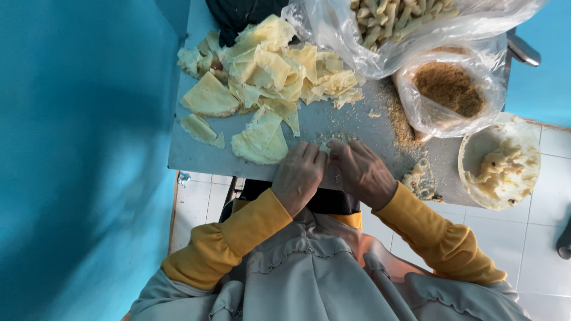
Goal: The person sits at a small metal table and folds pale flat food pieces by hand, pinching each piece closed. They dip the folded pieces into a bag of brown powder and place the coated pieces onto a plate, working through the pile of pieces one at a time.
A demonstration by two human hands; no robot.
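Note:
My left hand and my right hand meet at the near edge of a grey table, fingertips together on a small pale piece of dough wrapper that is mostly hidden under the fingers. Just left of my left hand lies a folded yellow wrapper sheet. Beyond it a heap of cut yellow wrapper pieces covers the far left part of the table. Both sleeves are yellow.
A clear plastic bag of rolled sticks sits at the far right. A bag of brown crumbs stands below it, with crumbs spilled on the table. A white bowl with pale filling is at the right edge. A blue wall rises on the left.

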